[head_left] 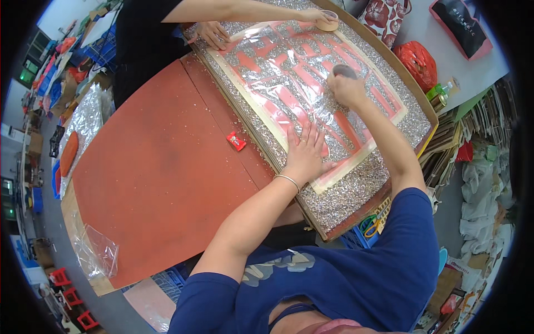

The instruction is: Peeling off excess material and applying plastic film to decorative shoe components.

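Note:
A clear, shiny sheet with pink shapes and a cream border (271, 123) lies on a bed of small glittering bits (356, 192) in a shallow wooden-edged tray (414, 86). My left hand (306, 153) rests flat on the sheet's near left part, fingers spread. Farther up on the sheet, my right hand (347, 92) is closed round a round, dark-topped object (344, 71) whose kind I cannot make out. Across the tray, a co-worker's hand (212, 34) lies at the sheet's far left corner. That person's other hand (317, 16) holds a round tan object (328, 21) at the far edge.
A reddish-brown board (150, 167) spreads left of the tray, with a small red packet (236, 141) near the tray's side. Clear plastic (97, 250) lies at its near left corner. A red plastic bag (416, 65) and stacked cardboard (484, 108) stand at the right.

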Motion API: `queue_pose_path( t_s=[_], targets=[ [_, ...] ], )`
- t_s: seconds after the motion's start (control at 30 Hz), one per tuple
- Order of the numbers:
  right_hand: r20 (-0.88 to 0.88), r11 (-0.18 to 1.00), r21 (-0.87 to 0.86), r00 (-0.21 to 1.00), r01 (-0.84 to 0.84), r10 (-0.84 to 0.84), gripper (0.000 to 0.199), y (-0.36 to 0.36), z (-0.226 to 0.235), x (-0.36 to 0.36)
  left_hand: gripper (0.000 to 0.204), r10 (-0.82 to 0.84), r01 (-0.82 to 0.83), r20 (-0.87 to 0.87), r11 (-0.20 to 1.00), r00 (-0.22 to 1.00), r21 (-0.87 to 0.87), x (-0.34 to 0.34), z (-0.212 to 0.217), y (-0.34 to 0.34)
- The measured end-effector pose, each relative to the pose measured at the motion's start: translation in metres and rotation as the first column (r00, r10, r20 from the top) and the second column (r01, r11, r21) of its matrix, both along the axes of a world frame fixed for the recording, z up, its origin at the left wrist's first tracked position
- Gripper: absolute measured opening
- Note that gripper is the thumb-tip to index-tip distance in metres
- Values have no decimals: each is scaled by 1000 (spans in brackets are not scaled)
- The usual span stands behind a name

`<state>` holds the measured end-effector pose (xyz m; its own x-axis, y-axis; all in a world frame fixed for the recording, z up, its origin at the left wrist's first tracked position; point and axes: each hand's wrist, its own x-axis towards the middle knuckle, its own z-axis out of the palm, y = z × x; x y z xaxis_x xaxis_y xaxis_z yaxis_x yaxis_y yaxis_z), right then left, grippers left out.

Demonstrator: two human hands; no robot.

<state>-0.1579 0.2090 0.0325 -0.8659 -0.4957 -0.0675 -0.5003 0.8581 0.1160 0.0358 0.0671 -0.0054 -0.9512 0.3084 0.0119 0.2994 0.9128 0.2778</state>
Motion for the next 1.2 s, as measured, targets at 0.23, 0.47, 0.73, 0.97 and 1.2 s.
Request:
queue_pose_path(
  t_s=[0.23, 0.47, 0.73, 0.97, 1.2],
  targets=[
    [-53, 964, -240, 993, -118, 108, 25, -28, -4, 21, 94, 11, -11, 0, 1000, 1000, -19, 0, 4, -5],
    [-38, 916, -373, 989, -146, 142, 31, -74, -3, -1, 93, 19, -19, -11, 1000, 1000, 4, 1, -5, -1],
    [-257, 874, -326, 923, -361, 285, 32, -128, -18, -11, 93, 8, -7, -8, 1000, 1000, 29, -2, 4, -5],
    [-225, 771, -195, 793, -606, 566, 36, -159, -12, 2, 95, 20, -16, -53, 998, 998, 61, 2, 1, -7],
    [-117, 765, -114, 773, -634, 624, 31, -155, -11, 14, 96, 19, -17, -37, 998, 999, 65, -2, -7, -11]
  ],
)
